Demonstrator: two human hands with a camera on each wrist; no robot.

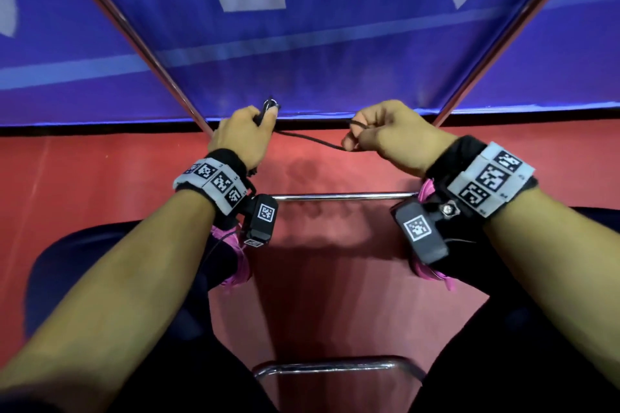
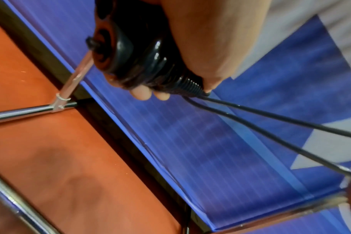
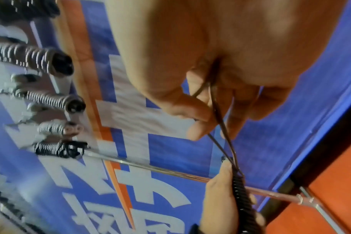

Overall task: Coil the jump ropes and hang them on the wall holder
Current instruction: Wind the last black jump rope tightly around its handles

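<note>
- Our left hand (image 1: 241, 134) curls round the glossy black ribbed plastic jump-rope handle (image 2: 134, 63).
- Two thin, smooth black cord strands (image 2: 270, 113) stretch taut between our hands, over the red floor (image 1: 335, 171).
- Our right hand (image 1: 389, 137) pinches them, probably as a loop.

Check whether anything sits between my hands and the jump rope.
Nothing visible does. The left hand grips the black handles directly, and the right hand pinches the cord that runs between the two hands.
</note>
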